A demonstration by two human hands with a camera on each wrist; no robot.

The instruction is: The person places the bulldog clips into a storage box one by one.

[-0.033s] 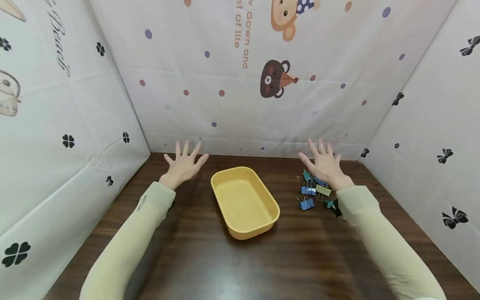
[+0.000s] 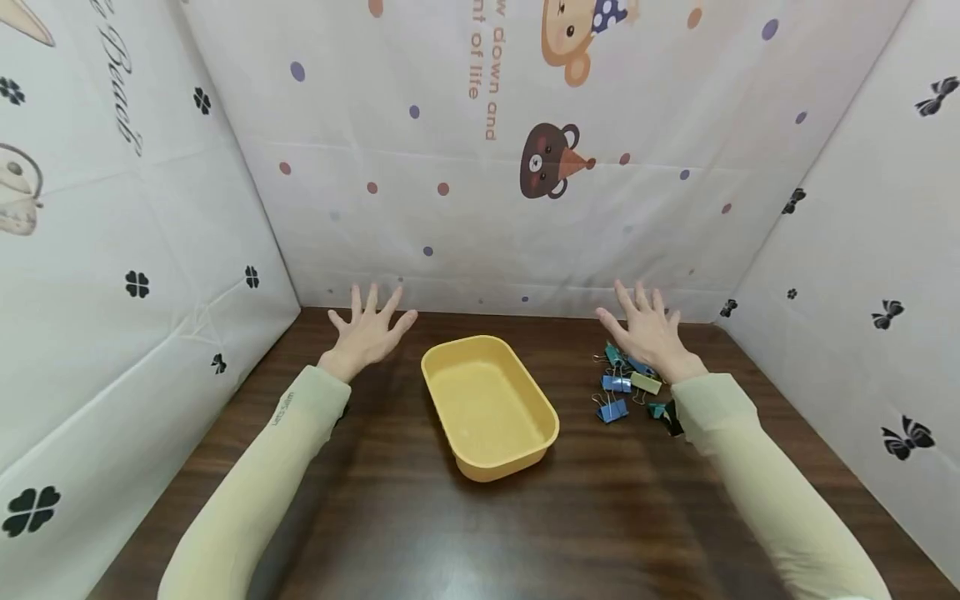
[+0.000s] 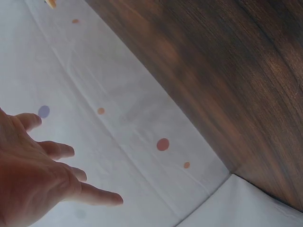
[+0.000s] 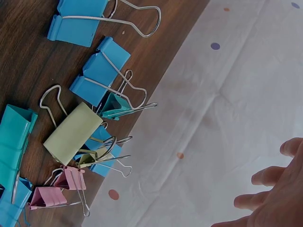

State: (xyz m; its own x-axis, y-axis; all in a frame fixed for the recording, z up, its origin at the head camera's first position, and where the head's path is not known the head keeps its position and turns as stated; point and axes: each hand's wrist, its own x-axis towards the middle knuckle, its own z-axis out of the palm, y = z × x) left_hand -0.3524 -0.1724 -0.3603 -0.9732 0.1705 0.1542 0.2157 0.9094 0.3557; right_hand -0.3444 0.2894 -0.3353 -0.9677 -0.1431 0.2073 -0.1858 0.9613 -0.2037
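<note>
My left hand is held out with fingers spread, left of a yellow rectangular plastic tub. In the left wrist view that hand touches nothing. On the right, my right hand is also spread and holds nothing. It hovers over a loose pile of binder clips, among them a blue clip and a pale green clip. The right wrist view shows blue, teal and pink binder clips in the pile, with wire handles sticking out. My right hand and sleeve hide part of it.
The dark wood table is enclosed by a white printed sheet at the back, left and right. The tub stands near the middle, with its long side slanting.
</note>
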